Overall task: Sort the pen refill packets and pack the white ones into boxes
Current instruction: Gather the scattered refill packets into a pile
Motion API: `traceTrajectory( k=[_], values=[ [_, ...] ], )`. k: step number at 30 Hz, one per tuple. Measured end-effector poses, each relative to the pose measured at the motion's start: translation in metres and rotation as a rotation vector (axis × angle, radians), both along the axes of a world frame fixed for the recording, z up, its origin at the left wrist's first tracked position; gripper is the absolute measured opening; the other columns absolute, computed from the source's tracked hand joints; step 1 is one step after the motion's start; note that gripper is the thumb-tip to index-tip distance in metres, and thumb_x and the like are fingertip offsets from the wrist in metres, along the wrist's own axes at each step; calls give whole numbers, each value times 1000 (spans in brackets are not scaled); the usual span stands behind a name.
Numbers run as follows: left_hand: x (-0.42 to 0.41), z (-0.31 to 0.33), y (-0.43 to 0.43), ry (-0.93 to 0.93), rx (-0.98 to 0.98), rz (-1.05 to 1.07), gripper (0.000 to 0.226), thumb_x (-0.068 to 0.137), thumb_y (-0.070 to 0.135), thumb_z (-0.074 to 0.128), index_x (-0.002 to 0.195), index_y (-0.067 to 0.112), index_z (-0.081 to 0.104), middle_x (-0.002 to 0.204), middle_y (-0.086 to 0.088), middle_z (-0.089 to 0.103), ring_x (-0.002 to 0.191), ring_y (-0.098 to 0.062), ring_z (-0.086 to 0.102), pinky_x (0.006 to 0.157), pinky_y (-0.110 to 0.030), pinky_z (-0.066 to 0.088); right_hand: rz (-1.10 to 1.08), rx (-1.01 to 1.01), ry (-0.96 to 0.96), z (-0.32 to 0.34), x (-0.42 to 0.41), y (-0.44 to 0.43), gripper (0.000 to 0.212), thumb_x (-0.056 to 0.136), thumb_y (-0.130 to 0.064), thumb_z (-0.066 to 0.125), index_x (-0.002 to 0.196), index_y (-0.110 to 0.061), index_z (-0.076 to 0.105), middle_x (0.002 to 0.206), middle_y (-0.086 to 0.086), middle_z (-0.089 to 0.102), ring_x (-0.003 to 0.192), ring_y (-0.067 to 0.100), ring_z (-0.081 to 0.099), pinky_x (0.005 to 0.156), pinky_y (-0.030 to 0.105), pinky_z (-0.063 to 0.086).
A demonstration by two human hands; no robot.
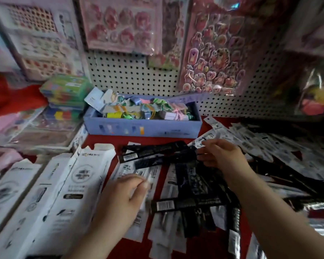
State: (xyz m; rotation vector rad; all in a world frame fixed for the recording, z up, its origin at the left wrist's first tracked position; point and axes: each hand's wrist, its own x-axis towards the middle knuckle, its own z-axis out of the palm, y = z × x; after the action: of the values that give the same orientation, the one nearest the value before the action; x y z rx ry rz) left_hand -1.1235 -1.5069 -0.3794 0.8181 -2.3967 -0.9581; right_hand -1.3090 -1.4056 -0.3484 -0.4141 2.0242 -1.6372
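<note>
Black refill packets (153, 152) and white refill packets (166, 217) lie mixed on the red table (105, 138). My left hand (123, 199) rests with curled fingers on a white packet (148, 174) near the middle; whether it grips the packet is unclear. My right hand (221, 154) pinches a white packet (204, 140) by its end, at the edge of the large heap (269, 152) on the right. Long white boxes (64, 193) lie on the left, one with its end flaps open (99, 148).
A blue tray (142, 128) full of colourful small items stands behind the packets. Stacked green packs (65, 90) and flat plastic cases (36, 131) sit at the back left. A pegboard wall (129, 75) with hanging sticker sheets (213, 47) rises behind.
</note>
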Motion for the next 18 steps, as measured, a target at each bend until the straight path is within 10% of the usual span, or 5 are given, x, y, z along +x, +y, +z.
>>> traceTrajectory(
  k=[5, 10, 18],
  values=[
    [2, -21, 4, -94, -98, -40, 32, 90, 40, 44, 117, 26, 54, 109, 29, 34, 105, 9, 33, 90, -8, 25, 37, -28, 79, -4, 5, 8, 24, 90, -9, 48, 69, -16, 57, 67, 0, 63, 61, 13, 59, 53, 15, 48],
    [6, -36, 15, -155, -244, -45, 80, 67, 59, 6, 120, 25, 55, 131, 17, 44, 128, 0, 28, 107, -19, 15, -51, -6, 75, -9, 9, 28, 26, 91, -2, 41, 74, -17, 55, 70, 2, 62, 64, 16, 58, 63, 24, 47],
    [14, -24, 25, -151, -286, 32, 64, 81, 44, 16, 120, 16, 58, 133, 2, 50, 126, -19, 42, 108, -31, 26, -201, 83, 223, -6, 37, 60, 13, 89, -8, 48, 95, -9, 59, 79, 1, 61, 63, 16, 52, 57, 27, 42]
  ],
)
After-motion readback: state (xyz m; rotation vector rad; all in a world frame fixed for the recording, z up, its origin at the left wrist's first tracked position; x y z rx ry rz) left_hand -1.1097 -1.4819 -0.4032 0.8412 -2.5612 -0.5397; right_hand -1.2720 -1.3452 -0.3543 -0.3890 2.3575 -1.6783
